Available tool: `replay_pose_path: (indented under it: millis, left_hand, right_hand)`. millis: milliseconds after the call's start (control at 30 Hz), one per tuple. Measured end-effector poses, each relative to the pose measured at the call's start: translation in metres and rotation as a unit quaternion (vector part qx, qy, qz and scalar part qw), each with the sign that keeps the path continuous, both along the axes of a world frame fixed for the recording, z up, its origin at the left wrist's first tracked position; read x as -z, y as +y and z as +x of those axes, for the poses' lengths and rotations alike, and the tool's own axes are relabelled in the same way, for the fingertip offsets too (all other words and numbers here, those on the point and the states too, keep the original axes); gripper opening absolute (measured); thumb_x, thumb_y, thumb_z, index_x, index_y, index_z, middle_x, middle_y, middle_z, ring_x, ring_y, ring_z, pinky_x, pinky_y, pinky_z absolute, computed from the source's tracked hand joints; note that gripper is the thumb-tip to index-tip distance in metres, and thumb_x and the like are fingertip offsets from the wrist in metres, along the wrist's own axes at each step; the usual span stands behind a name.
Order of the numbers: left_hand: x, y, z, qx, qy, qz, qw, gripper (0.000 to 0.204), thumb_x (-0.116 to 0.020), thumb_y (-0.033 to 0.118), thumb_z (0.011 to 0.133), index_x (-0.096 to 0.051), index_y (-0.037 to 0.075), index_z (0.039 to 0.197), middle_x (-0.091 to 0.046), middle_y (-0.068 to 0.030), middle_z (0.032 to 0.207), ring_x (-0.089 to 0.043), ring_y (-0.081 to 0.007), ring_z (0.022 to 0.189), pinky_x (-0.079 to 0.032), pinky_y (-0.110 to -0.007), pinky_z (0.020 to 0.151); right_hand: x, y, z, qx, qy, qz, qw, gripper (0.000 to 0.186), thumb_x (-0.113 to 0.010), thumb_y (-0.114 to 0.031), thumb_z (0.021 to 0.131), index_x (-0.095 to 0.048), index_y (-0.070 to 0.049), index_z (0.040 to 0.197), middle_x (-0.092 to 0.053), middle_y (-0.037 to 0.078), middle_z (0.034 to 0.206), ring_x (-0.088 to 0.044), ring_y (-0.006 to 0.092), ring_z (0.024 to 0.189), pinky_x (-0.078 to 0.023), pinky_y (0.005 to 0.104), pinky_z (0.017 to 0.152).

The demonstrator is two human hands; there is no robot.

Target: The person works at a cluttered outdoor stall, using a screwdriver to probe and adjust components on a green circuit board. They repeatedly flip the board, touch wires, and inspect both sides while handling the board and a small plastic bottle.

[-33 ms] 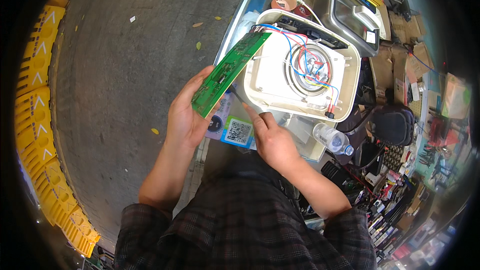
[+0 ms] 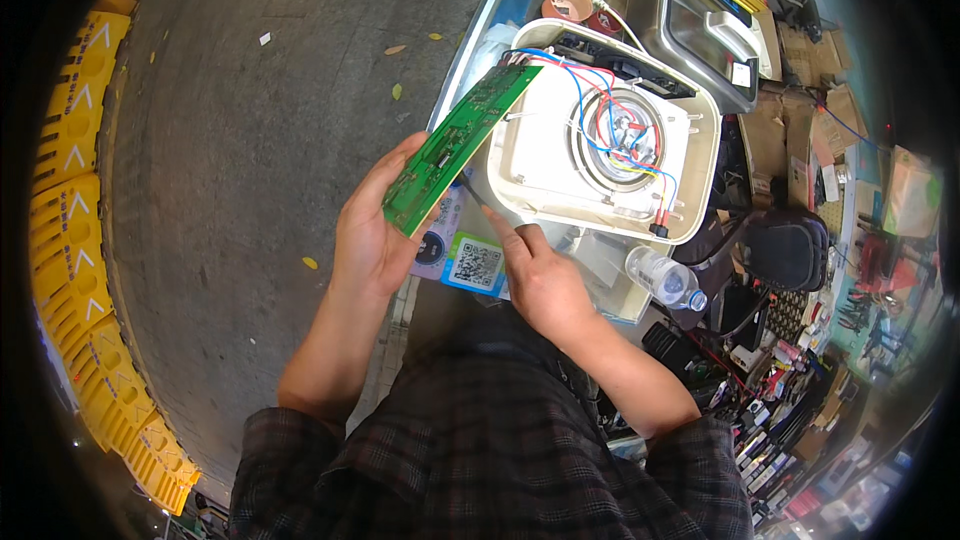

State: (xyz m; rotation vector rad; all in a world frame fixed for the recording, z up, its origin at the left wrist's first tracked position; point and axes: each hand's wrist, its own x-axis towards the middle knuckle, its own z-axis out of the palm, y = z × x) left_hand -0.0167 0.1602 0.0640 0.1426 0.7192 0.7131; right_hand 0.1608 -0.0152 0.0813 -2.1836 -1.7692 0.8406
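My left hand grips a long green circuit board by its near end, and the board stands tilted. Its far end reaches over the rim of an open white plastic housing, where wires meet it. My right hand is closed around a thin dark tool, index finger laid along it. The tool's tip is beside the board's right edge; whether it touches cannot be made out. Inside the housing, red and blue wires run across a round metal part.
A clear plastic bottle lies right of my right hand. Under my hands is a printed card with a square code. Behind the housing stand a silver appliance and a round pinkish container. Yellow barriers line the pavement at left.
The board and the tool have shifted very slightly. Both hands keep their grips.
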Motion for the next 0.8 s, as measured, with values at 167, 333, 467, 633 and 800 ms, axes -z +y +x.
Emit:
replay_pose_path:
  millis: [167,333,467,633,800]
  left_hand:
    - [-0.005,-0.003,0.004,0.006,0.05,0.009,0.999,0.042,-0.053,0.02,0.119,-0.061,-0.003,0.154,-0.08,-0.0143,0.129,-0.081,-0.02,0.101,-0.067,-0.03,0.081]
    - [-0.003,-0.014,0.008,0.011,0.082,0.042,0.996,0.048,-0.051,0.022,0.119,-0.057,-0.004,0.16,-0.071,-0.0169,0.149,-0.071,-0.0228,0.132,-0.061,-0.038,0.107]
    - [0.004,-0.02,0.007,0.038,0.046,0.016,0.998,0.048,-0.053,0.02,0.119,-0.056,-0.008,0.158,-0.069,-0.0191,0.152,-0.067,-0.0251,0.139,-0.053,-0.04,0.12]
    - [0.014,-0.028,0.009,0.035,0.004,-0.014,0.999,0.044,-0.056,0.017,0.118,-0.059,-0.008,0.155,-0.071,-0.0179,0.148,-0.07,-0.0244,0.134,-0.056,-0.04,0.115]
    - [0.019,-0.035,0.017,0.014,0.01,-0.029,0.999,0.041,-0.057,0.016,0.118,-0.061,-0.008,0.151,-0.074,-0.016,0.14,-0.073,-0.0223,0.126,-0.058,-0.037,0.11]
  right_hand:
    - [0.014,0.003,-0.005,-0.009,-0.009,0.0,1.0,0.075,-0.066,0.003,0.097,-0.05,-0.012,0.169,-0.065,0.018,0.113,-0.074,0.041,0.078,-0.063,0.0504,0.07]
    - [-0.042,0.004,0.004,-0.015,-0.001,0.034,0.999,0.067,-0.068,0.003,0.097,-0.058,-0.011,0.162,-0.065,0.015,0.105,-0.074,0.038,0.078,-0.061,0.0472,0.069]
    - [-0.141,0.007,0.041,-0.027,0.035,0.0,0.999,0.046,-0.071,0.005,0.097,-0.074,-0.006,0.142,-0.073,0.014,0.101,-0.074,0.0338,0.081,-0.061,0.0428,0.072]
    - [-0.184,0.044,0.082,-0.022,-0.071,0.059,0.995,0.039,-0.07,0.009,0.097,-0.077,-0.002,0.134,-0.073,0.016,0.1,-0.072,0.0343,0.083,-0.058,0.0403,0.076]
    - [-0.146,0.127,0.102,-0.173,-0.212,0.074,0.959,0.045,-0.071,-0.003,0.097,-0.076,-0.015,0.14,-0.068,0.01,0.096,-0.075,0.0308,0.083,-0.062,0.0433,0.07]
